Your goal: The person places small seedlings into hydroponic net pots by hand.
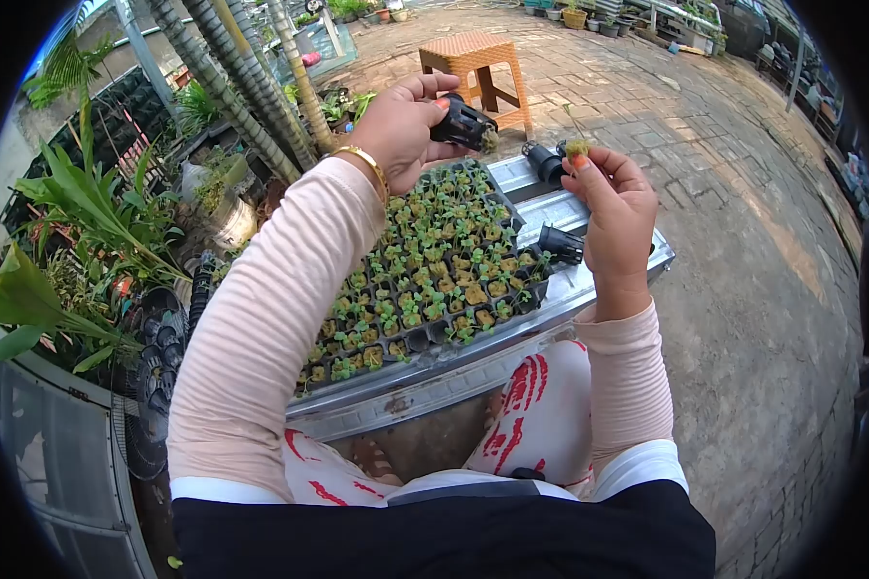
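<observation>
My left hand (403, 127) is closed around a black net pot (463, 124), which lies tilted on its side above the far end of the seedling tray. A bit of brownish-green material shows at the pot's right end. Between the thumb and fingers of my right hand (616, 207) is a small seedling plug (576, 149) with a thin stem rising from it. Below the hands spreads a black seedling tray (417, 341) filled with several rows of young green plants in brown plugs. One black pot (544, 164) rests behind my right hand, and another black pot (561, 244) lies beside the tray.
The tray sits on a silvery metal bench (637, 259) in front of my knees. An orange-brown woven-pattern stool (468, 46) stands beyond it on brick paving. Leafy plants (97, 207) and ringed trunks (232, 87) crowd the left, near a pile of black pots (159, 343).
</observation>
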`<state>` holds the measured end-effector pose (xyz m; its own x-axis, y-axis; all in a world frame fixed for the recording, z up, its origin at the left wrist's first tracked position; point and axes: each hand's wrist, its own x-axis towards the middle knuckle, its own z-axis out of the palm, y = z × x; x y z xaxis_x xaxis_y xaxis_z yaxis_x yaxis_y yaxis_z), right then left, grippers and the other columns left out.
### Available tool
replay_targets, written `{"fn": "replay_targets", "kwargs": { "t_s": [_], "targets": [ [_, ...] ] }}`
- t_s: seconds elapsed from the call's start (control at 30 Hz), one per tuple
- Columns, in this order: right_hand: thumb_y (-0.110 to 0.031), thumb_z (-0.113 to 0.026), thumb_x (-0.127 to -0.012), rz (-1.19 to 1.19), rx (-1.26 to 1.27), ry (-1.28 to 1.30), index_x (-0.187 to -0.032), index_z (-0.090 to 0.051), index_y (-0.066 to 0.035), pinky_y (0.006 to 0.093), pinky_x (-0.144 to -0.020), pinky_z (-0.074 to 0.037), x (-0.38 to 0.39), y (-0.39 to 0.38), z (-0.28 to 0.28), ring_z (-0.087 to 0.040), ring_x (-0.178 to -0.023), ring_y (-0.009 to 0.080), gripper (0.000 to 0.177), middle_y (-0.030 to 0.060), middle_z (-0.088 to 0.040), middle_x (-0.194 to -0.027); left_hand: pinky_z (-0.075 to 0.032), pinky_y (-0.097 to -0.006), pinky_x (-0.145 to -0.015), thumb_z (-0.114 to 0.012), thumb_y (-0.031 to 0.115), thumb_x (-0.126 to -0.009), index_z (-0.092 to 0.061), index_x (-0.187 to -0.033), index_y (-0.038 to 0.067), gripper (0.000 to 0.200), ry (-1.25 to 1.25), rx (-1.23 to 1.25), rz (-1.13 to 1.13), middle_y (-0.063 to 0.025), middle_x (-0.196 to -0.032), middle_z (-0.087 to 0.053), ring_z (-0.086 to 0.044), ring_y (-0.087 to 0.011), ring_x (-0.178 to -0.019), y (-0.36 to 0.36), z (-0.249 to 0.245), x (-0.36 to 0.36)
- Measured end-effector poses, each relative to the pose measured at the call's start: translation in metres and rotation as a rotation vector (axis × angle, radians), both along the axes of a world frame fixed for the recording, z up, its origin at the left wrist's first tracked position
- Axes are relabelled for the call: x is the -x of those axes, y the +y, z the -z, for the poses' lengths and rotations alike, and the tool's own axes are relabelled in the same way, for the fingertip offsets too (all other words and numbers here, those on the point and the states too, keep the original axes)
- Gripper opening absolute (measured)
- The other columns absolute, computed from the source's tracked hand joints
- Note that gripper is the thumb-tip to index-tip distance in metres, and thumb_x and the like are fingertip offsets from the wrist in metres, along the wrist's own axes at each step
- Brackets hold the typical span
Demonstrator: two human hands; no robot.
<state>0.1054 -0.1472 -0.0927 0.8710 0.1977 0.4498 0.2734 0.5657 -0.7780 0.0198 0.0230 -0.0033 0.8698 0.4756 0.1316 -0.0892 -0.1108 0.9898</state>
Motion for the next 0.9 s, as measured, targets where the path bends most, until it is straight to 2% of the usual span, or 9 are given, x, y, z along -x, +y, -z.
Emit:
{"fn": "replay_targets", "kwargs": {
  "t_s": [0.1, 0.17, 0.23, 0.37, 0.47, 0.5, 0.63, 0.7, 0.9],
  "targets": [
    [-0.002, -0.062, -0.082, -0.156, -0.048, 0.032, -0.098, -0.057, 0.008, 0.0211, -0.067, -0.05, 0.025, 0.006, -0.012, -0.06, -0.078, 0.0112, 0.02, 0.0092, -0.062, -0.089, -0.054, -0.0406, -0.083, -0.03, 0.005, -0.095, -0.042, -0.122, 0.002, 0.029, -0.066, 0.27, 0.052, -0.0145, -0.107, -0.055, -0.058, -0.026, -0.097, 0.011, 0.0, 0.029],
    [-0.002, -0.062, -0.083, -0.269, -0.073, 0.028, -0.099, -0.056, 0.008, 0.0229, -0.068, -0.052, 0.042, 0.01, -0.019, -0.061, -0.079, 0.0129, 0.02, 0.0103, -0.062, -0.091, -0.052, -0.0445, -0.08, -0.032, 0.008, -0.093, -0.045, -0.117, 0.0, 0.029, -0.145, 0.521, 0.032, -0.0159, -0.106, -0.053, -0.057, -0.028, -0.091, 0.015, 0.0, 0.052],
    [-0.001, -0.061, -0.083, -0.318, -0.075, 0.013, -0.099, -0.056, 0.008, 0.0235, -0.069, -0.052, 0.057, 0.013, -0.025, -0.061, -0.081, 0.0138, 0.02, 0.0108, -0.061, -0.092, -0.051, -0.0378, -0.071, -0.042, 0.016, -0.091, -0.048, -0.111, -0.001, 0.027, -0.223, 0.672, 0.118, -0.0153, -0.103, -0.054, -0.056, -0.0241, -0.087, 0.028, 0.0, 0.079],
    [-0.002, -0.06, -0.084, -0.464, -0.081, -0.034, -0.1, -0.055, 0.008, 0.0255, -0.07, -0.053, 0.087, 0.023, -0.039, -0.063, -0.083, 0.0166, 0.019, 0.011, -0.061, -0.092, -0.049, -0.0342, -0.067, -0.06, 0.013, -0.082, -0.047, -0.111, -0.004, 0.036, -0.428, 0.628, 0.078, -0.0144, -0.106, -0.053, -0.054, -0.0241, -0.092, 0.048, 0.001, 0.155],
    [-0.001, -0.059, -0.084, -0.55, -0.095, -0.058, -0.1, -0.054, 0.007, 0.0281, -0.072, -0.054, 0.11, 0.03, -0.043, -0.063, -0.086, 0.0194, 0.018, 0.0113, -0.061, -0.093, -0.044, -0.0361, -0.07, -0.059, 0.009, -0.081, -0.047, -0.112, -0.004, 0.035, -0.526, 0.645, 0.051, -0.0126, -0.112, -0.056, -0.052, -0.0243, -0.098, 0.064, 0.005, 0.227],
    [0.0, -0.058, -0.084, -0.578, -0.1, -0.052, -0.101, -0.054, 0.007, 0.0288, -0.072, -0.054, 0.117, 0.033, -0.043, -0.064, -0.086, 0.0206, 0.018, 0.0119, -0.061, -0.094, -0.046, -0.0367, -0.071, -0.06, 0.008, -0.079, -0.047, -0.111, -0.006, 0.037, -0.566, 0.66, 0.015, -0.0156, -0.107, -0.052, -0.052, -0.0259, -0.091, 0.059, 0.004, 0.253],
    [0.0, -0.058, -0.084, -0.695, -0.089, -0.075, -0.101, -0.054, 0.008, 0.0287, -0.073, -0.053, 0.147, 0.046, -0.049, -0.063, -0.087, 0.0212, 0.018, 0.0126, -0.061, -0.095, -0.041, -0.0356, -0.072, -0.058, 0.003, -0.076, -0.052, -0.107, -0.006, 0.033, -0.697, 0.563, -0.224, -0.0124, -0.116, -0.054, -0.052, -0.025, -0.099, 0.056, 0.016, 0.372],
    [0.0, -0.058, -0.084, -0.743, -0.086, -0.088, -0.101, -0.054, 0.008, 0.0286, -0.074, -0.053, 0.163, 0.058, -0.05, -0.063, -0.087, 0.021, 0.019, 0.0127, -0.061, -0.095, -0.04, -0.0323, -0.066, -0.057, 0.002, -0.076, -0.059, -0.096, 0.0, 0.02, -0.741, 0.474, -0.357, -0.0116, -0.115, -0.057, -0.053, -0.021, -0.098, 0.055, 0.033, 0.43],
    [-0.003, -0.059, -0.084, -0.926, -0.016, -0.13, -0.099, -0.056, 0.008, 0.0265, -0.075, -0.052, 0.227, 0.094, -0.059, -0.063, -0.083, 0.0171, 0.019, 0.0117, -0.062, -0.091, -0.036, -0.0268, -0.054, -0.057, 0.003, -0.075, -0.058, -0.1, 0.001, 0.025, -0.754, 0.499, -0.679, -0.0104, -0.104, -0.06, -0.054, -0.0171, -0.084, 0.058, 0.067, 0.52]
  ]
}}
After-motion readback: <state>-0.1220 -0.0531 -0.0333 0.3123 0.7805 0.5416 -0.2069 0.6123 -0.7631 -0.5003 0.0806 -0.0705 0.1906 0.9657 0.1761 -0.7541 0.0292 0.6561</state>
